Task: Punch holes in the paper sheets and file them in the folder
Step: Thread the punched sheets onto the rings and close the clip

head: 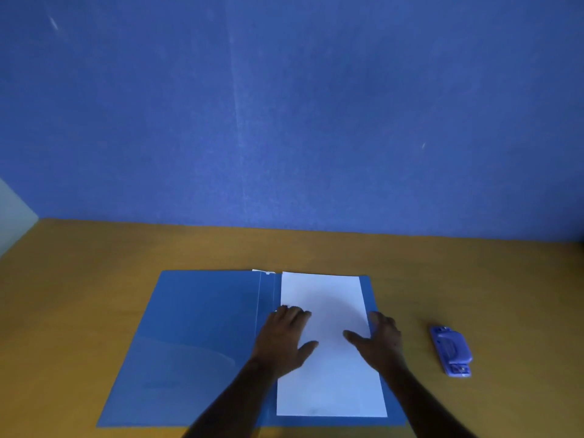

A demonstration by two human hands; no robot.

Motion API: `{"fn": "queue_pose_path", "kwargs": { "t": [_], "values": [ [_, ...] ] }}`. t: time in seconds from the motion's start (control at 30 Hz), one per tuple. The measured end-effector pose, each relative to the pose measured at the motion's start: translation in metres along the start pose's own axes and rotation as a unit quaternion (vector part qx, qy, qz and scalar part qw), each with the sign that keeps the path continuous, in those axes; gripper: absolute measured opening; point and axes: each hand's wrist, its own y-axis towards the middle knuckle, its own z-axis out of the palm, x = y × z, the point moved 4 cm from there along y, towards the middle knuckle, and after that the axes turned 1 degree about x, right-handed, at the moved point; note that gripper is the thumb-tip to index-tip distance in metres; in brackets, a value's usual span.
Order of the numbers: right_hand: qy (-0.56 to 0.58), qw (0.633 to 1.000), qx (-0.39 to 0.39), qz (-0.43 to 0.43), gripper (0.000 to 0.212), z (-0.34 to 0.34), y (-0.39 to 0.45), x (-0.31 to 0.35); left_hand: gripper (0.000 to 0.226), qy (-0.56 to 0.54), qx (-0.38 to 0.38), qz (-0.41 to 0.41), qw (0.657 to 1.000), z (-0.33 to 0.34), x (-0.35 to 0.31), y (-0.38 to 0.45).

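A blue folder lies open on the wooden desk. White paper sheets rest on its right half. My left hand lies flat on the paper's left edge, near the folder's spine, fingers straight. My right hand lies flat across the paper's right edge, thumb spread onto the sheet. A blue hole punch sits on the desk to the right of the folder, apart from both hands.
The wooden desk ends at a blue partition wall at the back. The folder's left half has a transparent corner pocket. A small white tab shows at the top of the spine.
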Motion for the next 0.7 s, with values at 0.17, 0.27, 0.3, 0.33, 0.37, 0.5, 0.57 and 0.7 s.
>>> {"fn": "queue_pose_path", "kwargs": {
  "t": [0.17, 0.27, 0.3, 0.33, 0.37, 0.5, 0.57, 0.7],
  "values": [
    [0.04, 0.994, 0.038, 0.09, 0.077, 0.004, 0.003, -0.022, 0.06, 0.011, 0.148, -0.004, 0.989, 0.026, -0.035, 0.003],
    [0.083, 0.988, 0.052, 0.118, 0.064, 0.008, 0.002, -0.027, 0.065, 0.007, 0.18, -0.039, 0.983, 0.037, -0.041, 0.002],
    [0.098, 0.986, 0.051, 0.121, 0.057, 0.01, 0.002, -0.027, 0.067, 0.0, 0.183, -0.051, 0.982, 0.039, -0.04, 0.002],
    [0.109, 0.985, 0.049, 0.125, 0.05, 0.01, 0.002, -0.027, 0.068, -0.003, 0.184, -0.06, 0.981, 0.041, -0.039, 0.002],
    [0.118, 0.984, 0.047, 0.126, 0.044, 0.01, 0.002, -0.026, 0.07, -0.006, 0.187, -0.065, 0.98, 0.042, -0.038, 0.002],
    [0.179, 0.973, 0.033, 0.141, 0.029, 0.008, 0.002, -0.027, 0.073, -0.022, 0.196, -0.072, 0.978, 0.042, -0.036, 0.002],
    [0.197, 0.968, 0.021, 0.154, 0.028, 0.005, 0.002, -0.029, 0.073, -0.029, 0.196, -0.075, 0.977, 0.042, -0.037, 0.001],
    [0.21, 0.961, -0.023, 0.181, 0.03, -0.003, -0.002, -0.03, 0.072, -0.041, 0.19, -0.078, 0.978, 0.041, -0.038, 0.0]
  ]
}}
